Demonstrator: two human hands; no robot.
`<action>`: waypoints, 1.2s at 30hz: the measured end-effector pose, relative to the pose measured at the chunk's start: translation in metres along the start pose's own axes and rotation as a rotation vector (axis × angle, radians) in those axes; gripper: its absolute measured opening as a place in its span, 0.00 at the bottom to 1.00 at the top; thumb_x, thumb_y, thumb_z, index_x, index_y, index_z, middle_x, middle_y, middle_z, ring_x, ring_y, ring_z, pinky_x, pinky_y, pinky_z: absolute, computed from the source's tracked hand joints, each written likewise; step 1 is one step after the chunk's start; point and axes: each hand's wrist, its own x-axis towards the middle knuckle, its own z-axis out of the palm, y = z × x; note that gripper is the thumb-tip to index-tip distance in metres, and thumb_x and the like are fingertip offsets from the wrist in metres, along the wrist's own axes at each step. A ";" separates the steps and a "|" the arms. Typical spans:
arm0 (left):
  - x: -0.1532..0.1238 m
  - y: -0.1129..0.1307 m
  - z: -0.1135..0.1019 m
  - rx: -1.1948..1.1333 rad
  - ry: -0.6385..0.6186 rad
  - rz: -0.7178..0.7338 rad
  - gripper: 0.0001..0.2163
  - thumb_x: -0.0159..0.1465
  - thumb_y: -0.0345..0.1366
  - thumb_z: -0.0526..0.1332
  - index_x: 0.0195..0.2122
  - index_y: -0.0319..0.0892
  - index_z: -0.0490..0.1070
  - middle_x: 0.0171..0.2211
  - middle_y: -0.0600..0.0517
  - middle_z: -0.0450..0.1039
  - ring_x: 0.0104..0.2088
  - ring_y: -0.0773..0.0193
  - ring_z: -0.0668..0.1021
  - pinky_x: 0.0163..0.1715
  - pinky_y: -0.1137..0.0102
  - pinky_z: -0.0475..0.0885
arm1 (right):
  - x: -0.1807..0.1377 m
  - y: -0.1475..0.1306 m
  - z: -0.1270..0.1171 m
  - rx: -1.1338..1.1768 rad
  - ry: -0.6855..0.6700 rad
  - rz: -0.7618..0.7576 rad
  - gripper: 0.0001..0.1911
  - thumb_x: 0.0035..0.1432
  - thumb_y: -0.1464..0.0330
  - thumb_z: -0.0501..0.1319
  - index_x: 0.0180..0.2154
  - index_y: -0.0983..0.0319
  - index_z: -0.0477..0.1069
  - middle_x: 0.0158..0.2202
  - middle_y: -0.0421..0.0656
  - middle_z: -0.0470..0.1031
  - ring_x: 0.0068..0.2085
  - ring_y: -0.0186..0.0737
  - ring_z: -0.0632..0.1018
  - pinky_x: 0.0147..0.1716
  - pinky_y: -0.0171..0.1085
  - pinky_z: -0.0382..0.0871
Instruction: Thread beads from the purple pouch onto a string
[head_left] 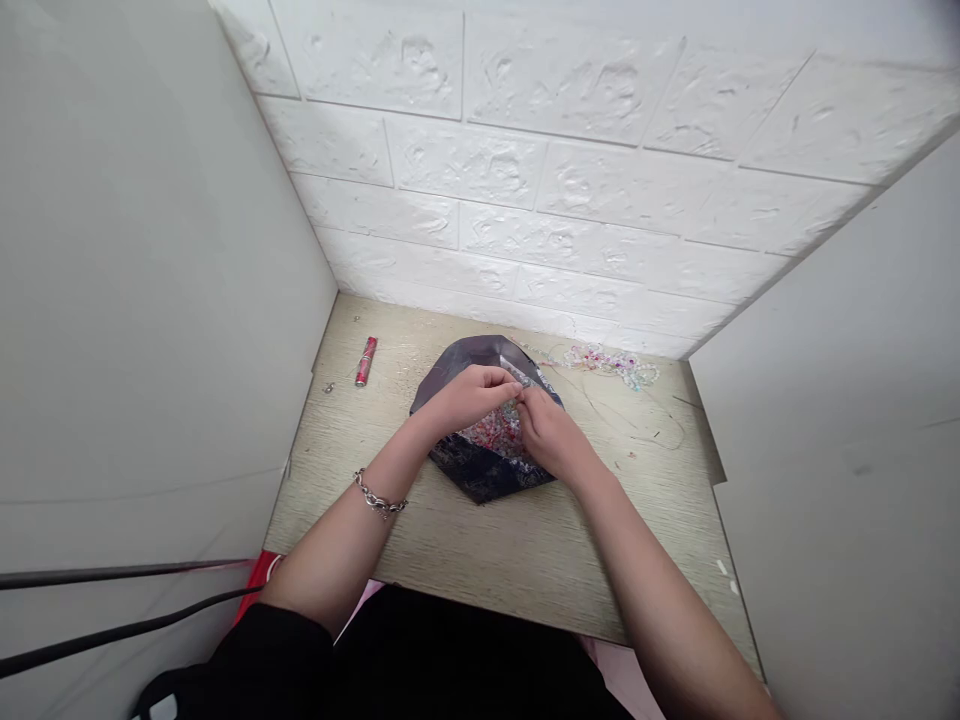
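Observation:
A dark, many-sided tray (480,484) stands on the wooden table, with a heap of small red, white and clear beads (495,430) inside it. Over the beads my left hand (480,393) reaches in from the left, its fingers pinched together. My right hand (546,425) meets it from the right, also closed at the fingertips. The two sets of fingertips touch or nearly touch above the tray. Whatever lies between them is too small to make out. A chain bracelet (381,498) circles my left wrist.
Strung beads (611,365) lie in a loose tangle at the back right, with thin thread (667,430) trailing across the table (480,560). A small red tube (366,361) lies at the back left. A white brick-patterned wall (510,220) and side panels enclose the table.

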 end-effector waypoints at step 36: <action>-0.003 0.003 0.000 -0.014 0.003 0.021 0.11 0.54 0.40 0.53 0.25 0.37 0.68 0.17 0.58 0.56 0.18 0.75 0.57 0.20 0.76 0.54 | 0.004 0.000 -0.004 1.205 0.323 0.219 0.09 0.44 0.64 0.60 0.30 0.60 0.68 0.27 0.39 0.73 0.32 0.36 0.74 0.39 0.43 0.69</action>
